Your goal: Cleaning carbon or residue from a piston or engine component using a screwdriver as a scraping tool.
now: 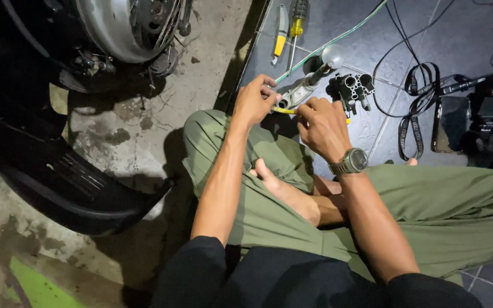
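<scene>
Metal part (pixel 298 94) half-hidden by hands

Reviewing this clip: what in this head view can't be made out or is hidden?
- Small metal part between the left hand and right hand: fingers cover much of it, kind unclear.
- Yellow piece under the hands: mostly hidden by the right hand.
- Scooter wheel: cut off by the top edge, rest in shadow.
- Dark gear at right: too dim to identify.
</scene>
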